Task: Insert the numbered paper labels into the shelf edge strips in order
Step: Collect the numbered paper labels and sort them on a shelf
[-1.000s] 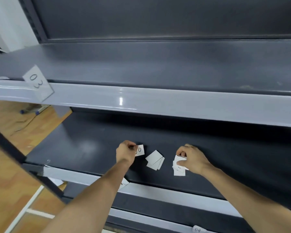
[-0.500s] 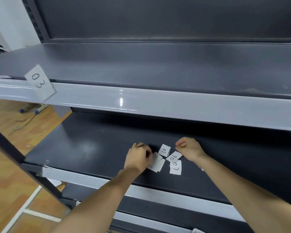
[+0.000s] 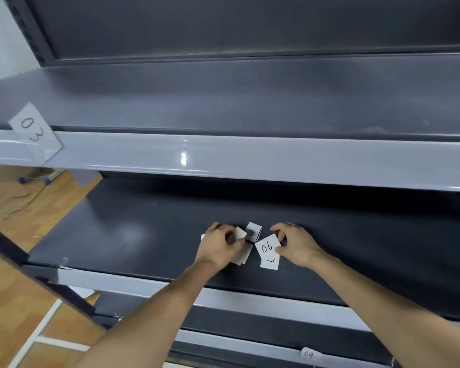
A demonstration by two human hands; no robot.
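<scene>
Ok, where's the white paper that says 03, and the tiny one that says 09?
White paper label marked 03 (image 3: 33, 132): head view, point on the handwritten digits.
Small white paper label marked 09 (image 3: 308, 354): head view, point on the label's middle, over its digits.

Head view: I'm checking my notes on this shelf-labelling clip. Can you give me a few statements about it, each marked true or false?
1. The label marked 03 sits tilted in the top shelf's edge strip, near its left end. True.
2. The stack of labels lies on the top shelf. False: it lies on the middle shelf.
3. The right hand pinches the label marked 06. True.
4. The left hand hangs idle beside the shelving. False: it grips the stack of labels.
5. The lowest strip holds no label. False: the label marked 09 sits in it.
</scene>
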